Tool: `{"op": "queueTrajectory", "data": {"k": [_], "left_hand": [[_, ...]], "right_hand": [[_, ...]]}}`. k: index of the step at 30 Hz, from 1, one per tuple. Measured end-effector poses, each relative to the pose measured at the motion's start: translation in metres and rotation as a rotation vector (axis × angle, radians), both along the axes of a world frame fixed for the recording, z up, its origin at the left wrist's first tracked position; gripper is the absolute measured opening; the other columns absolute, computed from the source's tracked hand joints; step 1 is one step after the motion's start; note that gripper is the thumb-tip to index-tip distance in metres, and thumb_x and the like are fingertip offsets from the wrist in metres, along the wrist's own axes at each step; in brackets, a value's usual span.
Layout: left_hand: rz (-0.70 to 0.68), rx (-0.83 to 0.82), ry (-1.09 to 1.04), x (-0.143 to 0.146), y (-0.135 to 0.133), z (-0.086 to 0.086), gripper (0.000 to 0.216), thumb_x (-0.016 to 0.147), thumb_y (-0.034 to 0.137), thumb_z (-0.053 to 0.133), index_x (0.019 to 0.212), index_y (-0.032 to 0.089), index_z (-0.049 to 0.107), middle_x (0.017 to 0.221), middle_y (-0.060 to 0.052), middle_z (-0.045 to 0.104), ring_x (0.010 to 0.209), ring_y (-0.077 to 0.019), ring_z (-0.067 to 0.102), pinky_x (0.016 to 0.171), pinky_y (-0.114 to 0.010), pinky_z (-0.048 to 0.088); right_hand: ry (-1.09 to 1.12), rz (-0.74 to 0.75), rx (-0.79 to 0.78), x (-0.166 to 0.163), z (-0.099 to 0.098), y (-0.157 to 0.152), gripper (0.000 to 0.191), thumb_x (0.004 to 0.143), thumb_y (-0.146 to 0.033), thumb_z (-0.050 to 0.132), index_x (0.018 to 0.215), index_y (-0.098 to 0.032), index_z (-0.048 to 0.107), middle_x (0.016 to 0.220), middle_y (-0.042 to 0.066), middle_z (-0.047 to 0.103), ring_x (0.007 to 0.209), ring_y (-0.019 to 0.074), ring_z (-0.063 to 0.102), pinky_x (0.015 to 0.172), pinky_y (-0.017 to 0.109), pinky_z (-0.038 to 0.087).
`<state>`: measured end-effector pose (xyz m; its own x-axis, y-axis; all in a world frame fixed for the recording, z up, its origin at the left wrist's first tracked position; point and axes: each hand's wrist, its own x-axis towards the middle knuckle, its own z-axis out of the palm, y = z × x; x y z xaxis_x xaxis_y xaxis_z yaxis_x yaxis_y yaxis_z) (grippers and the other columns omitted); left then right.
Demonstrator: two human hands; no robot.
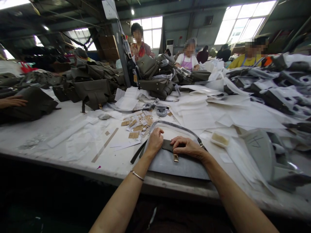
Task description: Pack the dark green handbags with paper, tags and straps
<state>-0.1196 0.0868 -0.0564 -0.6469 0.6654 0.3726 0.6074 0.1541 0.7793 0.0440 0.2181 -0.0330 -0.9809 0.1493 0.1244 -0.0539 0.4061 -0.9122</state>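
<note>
A grey handbag [179, 167] lies at the table's near edge, its front covered by a pale, film-like layer. Over its top arches a strap [173, 123] wrapped in clear plastic. My left hand [155, 141] is closed at the bag's upper left, fingers curled; what they hold, if anything, is hidden. With fingers bent and pressed together, my right hand [186, 147] grips the dark flap tab [167, 145] of the bag. Just below those fingers shows a gold clasp [176, 157]. A dark strap end [138, 151] sticks out left of the bag.
Paper tags [134, 135] lie scattered beyond my left hand, near a wrapped strap roll [161, 111]. White sheets [233, 113] cover the right side. Dark bags [92, 92] pile up at the back. A co-worker's hand [12, 101] rests on a bag at far left. A sponge-like block [220, 139] lies right.
</note>
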Motion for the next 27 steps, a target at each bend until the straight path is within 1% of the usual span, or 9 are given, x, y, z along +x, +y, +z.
{"op": "queueTrajectory", "data": {"k": [3, 5, 8, 10, 13, 15, 17, 22, 27], "left_hand": [[-0.059, 0.052, 0.012, 0.004, -0.004, 0.008, 0.031, 0.07, -0.002, 0.041, 0.086, 0.018, 0.059, 0.098, -0.007, 0.062, 0.098, -0.0195, 0.059, 0.088, -0.034, 0.05], [-0.126, 0.085, 0.025, 0.01, -0.011, 0.018, 0.032, 0.072, -0.001, 0.04, 0.087, 0.018, 0.06, 0.104, -0.008, 0.063, 0.103, -0.0188, 0.06, 0.091, -0.034, 0.05], [-0.29, 0.081, 0.048, 0.024, -0.031, 0.039, 0.029, 0.075, 0.001, 0.043, 0.084, 0.019, 0.064, 0.096, -0.005, 0.067, 0.096, -0.0172, 0.063, 0.092, -0.032, 0.05], [-0.465, -0.001, 0.068, 0.036, -0.049, 0.051, 0.029, 0.076, 0.003, 0.048, 0.088, 0.02, 0.068, 0.094, -0.004, 0.069, 0.093, -0.0171, 0.065, 0.091, -0.03, 0.051], [-0.673, -0.19, 0.153, 0.055, -0.074, 0.058, 0.035, 0.083, 0.009, 0.052, 0.112, 0.023, 0.065, 0.114, -0.005, 0.068, 0.109, -0.0181, 0.062, 0.1, -0.031, 0.048], [-0.691, -0.255, 0.241, 0.064, -0.085, 0.056, 0.037, 0.088, 0.014, 0.053, 0.124, 0.023, 0.059, 0.133, -0.007, 0.059, 0.123, -0.0192, 0.055, 0.107, -0.032, 0.043], [-0.678, -0.278, 0.318, 0.069, -0.091, 0.051, 0.038, 0.091, 0.019, 0.055, 0.129, 0.022, 0.055, 0.144, -0.009, 0.051, 0.132, -0.0203, 0.048, 0.112, -0.034, 0.04], [-0.684, -0.323, 0.443, 0.071, -0.093, 0.035, 0.048, 0.093, 0.029, 0.058, 0.139, 0.022, 0.045, 0.143, -0.009, 0.052, 0.134, -0.021, 0.046, 0.115, -0.038, 0.035], [-0.613, -0.368, 0.502, 0.074, -0.092, 0.028, 0.053, 0.091, 0.041, 0.062, 0.139, 0.026, 0.046, 0.145, -0.009, 0.05, 0.132, -0.024, 0.049, 0.115, -0.045, 0.034]], "right_hand": [[0.009, 0.006, 0.02, -0.001, -0.003, 0.001, 0.023, 0.072, -0.046, 0.078, 0.073, -0.023, 0.075, 0.102, 0.007, 0.07, 0.114, 0.0264, 0.057, 0.104, 0.042, 0.04], [0.015, 0.002, 0.029, -0.001, -0.004, 0.001, 0.022, 0.073, -0.046, 0.078, 0.074, -0.024, 0.076, 0.102, 0.006, 0.07, 0.114, 0.0263, 0.056, 0.104, 0.042, 0.04], [0.032, 0.014, 0.038, 0.0, -0.003, -0.001, 0.022, 0.075, -0.046, 0.076, 0.072, -0.024, 0.075, 0.1, 0.006, 0.07, 0.11, 0.0249, 0.058, 0.103, 0.041, 0.041], [0.044, 0.017, 0.036, 0.0, -0.003, -0.002, 0.023, 0.075, -0.046, 0.076, 0.071, -0.024, 0.074, 0.096, 0.006, 0.07, 0.107, 0.0243, 0.06, 0.101, 0.041, 0.043], [0.049, -0.004, 0.032, 0.0, -0.005, -0.001, 0.024, 0.073, -0.048, 0.077, 0.07, -0.024, 0.074, 0.096, 0.006, 0.07, 0.11, 0.0251, 0.058, 0.101, 0.041, 0.043], [0.05, -0.002, 0.033, -0.001, -0.007, 0.0, 0.024, 0.072, -0.048, 0.078, 0.071, -0.024, 0.074, 0.098, 0.006, 0.07, 0.112, 0.0254, 0.057, 0.103, 0.042, 0.042], [0.048, 0.006, 0.038, -0.001, -0.007, 0.001, 0.023, 0.074, -0.047, 0.077, 0.072, -0.024, 0.075, 0.099, 0.006, 0.07, 0.114, 0.0254, 0.057, 0.104, 0.042, 0.041], [0.04, 0.012, 0.054, -0.001, -0.006, 0.001, 0.018, 0.074, -0.041, 0.078, 0.073, -0.023, 0.075, 0.1, 0.006, 0.07, 0.114, 0.0256, 0.056, 0.105, 0.043, 0.04], [0.029, -0.01, 0.038, -0.002, -0.005, 0.001, 0.018, 0.073, -0.04, 0.078, 0.071, -0.023, 0.074, 0.099, 0.006, 0.07, 0.115, 0.0257, 0.056, 0.105, 0.043, 0.04]]}}
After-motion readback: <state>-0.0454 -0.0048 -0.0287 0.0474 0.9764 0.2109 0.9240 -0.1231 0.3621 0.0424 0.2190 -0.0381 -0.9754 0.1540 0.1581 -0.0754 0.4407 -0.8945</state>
